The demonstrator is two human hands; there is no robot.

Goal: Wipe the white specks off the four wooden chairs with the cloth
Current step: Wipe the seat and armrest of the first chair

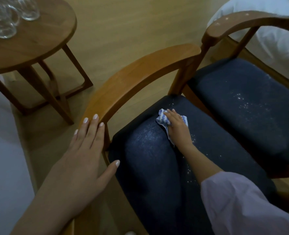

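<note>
The right hand (pixel 177 128) presses a bunched blue-and-white cloth (pixel 164 118) onto the dark seat (pixel 148 167) of the near chair (pixel 140 72), fingers curled over it, with white specks (pixel 193 138) beside the wrist. The left hand (pixel 87 150) lies flat, fingers straight and slightly spread, tips on that chair's armrest (pixel 104 107). The second chair (pixel 259 116) (just beside it) is speckled too.

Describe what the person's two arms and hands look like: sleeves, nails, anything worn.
The left hand has pale, glossy polished nails; its forearm shows no sleeve. The right hand comes from a loose lilac sleeve ending on the forearm. No rings or watch show.
</note>
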